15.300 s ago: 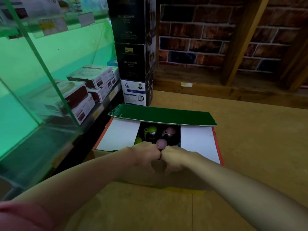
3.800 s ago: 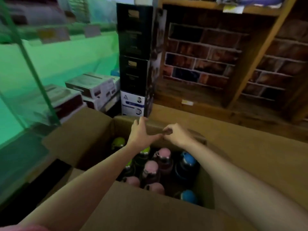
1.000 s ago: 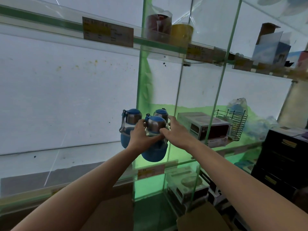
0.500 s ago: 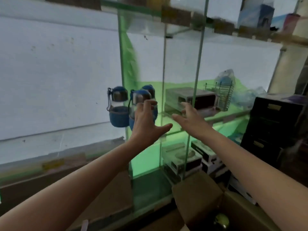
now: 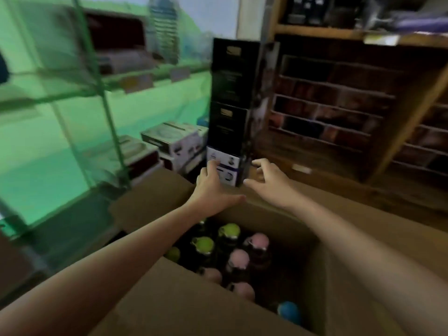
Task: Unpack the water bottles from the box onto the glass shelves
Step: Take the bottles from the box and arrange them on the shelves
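Head view: both hands reach forward over the open cardboard box (image 5: 169,309), empty. The left hand (image 5: 213,187) has straight fingers and the thumb spread; the right hand (image 5: 269,180) has loosely curled fingers gripping nothing. They are close together, not touching.

Motion blur softens everything. The water bottles (image 5: 232,253) stand in the box below the forearms, showing only their caps: green ones on the left, pink in the middle, one blue cap (image 5: 289,311) at the near right corner. Their bodies are lost in the dark interior, and the left forearm covers part of the green row.

Half a second ago the hands were raised before the glass shelves (image 5: 72,93), where blue-capped bottles stood; the view has since dropped to the box, with those bottles out of frame.

Beyond the fingers rises a stack of black cartons (image 5: 230,98) on a white carton (image 5: 221,166); their printing is unreadable, as are the shelf tags (image 5: 138,82).
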Tool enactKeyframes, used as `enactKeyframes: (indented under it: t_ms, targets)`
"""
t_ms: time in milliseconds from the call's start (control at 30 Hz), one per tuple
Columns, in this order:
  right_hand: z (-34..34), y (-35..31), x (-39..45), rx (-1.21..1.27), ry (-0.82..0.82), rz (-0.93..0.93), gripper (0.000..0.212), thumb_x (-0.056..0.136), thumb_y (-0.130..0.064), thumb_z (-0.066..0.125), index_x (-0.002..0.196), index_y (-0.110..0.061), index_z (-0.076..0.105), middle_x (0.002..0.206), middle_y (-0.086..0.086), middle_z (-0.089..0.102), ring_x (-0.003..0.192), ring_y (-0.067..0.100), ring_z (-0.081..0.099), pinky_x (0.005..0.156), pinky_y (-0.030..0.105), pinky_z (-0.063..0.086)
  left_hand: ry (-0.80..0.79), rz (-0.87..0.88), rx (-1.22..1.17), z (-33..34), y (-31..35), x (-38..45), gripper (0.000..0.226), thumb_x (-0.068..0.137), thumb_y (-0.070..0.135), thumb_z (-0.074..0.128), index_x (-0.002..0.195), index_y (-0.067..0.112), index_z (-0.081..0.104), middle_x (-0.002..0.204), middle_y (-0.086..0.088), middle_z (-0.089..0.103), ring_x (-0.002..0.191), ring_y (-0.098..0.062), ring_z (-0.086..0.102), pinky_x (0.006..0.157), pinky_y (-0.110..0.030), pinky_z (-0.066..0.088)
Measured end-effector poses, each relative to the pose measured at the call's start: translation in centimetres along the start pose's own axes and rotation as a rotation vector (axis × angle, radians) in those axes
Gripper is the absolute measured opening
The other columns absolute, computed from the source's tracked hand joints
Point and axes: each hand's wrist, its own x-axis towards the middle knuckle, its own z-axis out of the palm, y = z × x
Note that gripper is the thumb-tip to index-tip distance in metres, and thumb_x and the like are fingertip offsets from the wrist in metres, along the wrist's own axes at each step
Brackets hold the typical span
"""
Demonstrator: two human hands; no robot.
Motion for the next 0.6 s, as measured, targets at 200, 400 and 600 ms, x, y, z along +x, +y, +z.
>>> enactKeyframes:
  t_ms: [200, 400, 600]
  targets:
    - [1.7, 8.7, -4.3, 0.010, 0.018, 0.216, 0.059, 0.090, -0.039, 0.056, 0.141, -0.022, 0.030, 0.143, 0.006, 0.036, 0.127, 0.023, 0.043, 0.102, 0.036, 0.040, -0.255, -0.006, -0.003, 10.1, -0.6, -1.0, 0.111, 0.064, 0.042, 0.083, 0.145, 0.020, 0.011, 0.143, -0.011, 0.028, 0.137, -0.029, 0.027, 0.111, -0.048, 0.032]
    - [4.1, 13.4, -7.0, -0.042, -0.059, 0.307, 0.062, 0.090, -0.037, 0.056, 0.143, -0.022, 0.027, 0.148, 0.005, 0.031, 0.131, 0.022, 0.041, 0.100, 0.030, 0.035, -0.466, -0.016, 0.148, 14.8, -1.9, -2.7, 0.117, 0.061, 0.041, 0.084, 0.147, 0.025, 0.006, 0.146, -0.014, 0.023, 0.139, -0.034, 0.022, 0.112, -0.049, 0.029]
    - [7.2, 15.5, -8.6, -0.285, -0.443, 0.280, 0.065, 0.084, -0.033, 0.066, 0.140, -0.019, 0.035, 0.140, 0.008, 0.036, 0.124, 0.024, 0.045, 0.094, 0.028, 0.040, -0.654, -0.055, 0.300, 15.6, -3.5, -2.9, 0.117, 0.061, 0.041, 0.085, 0.146, 0.026, 0.006, 0.146, -0.016, 0.016, 0.139, -0.037, 0.019, 0.113, -0.049, 0.028]
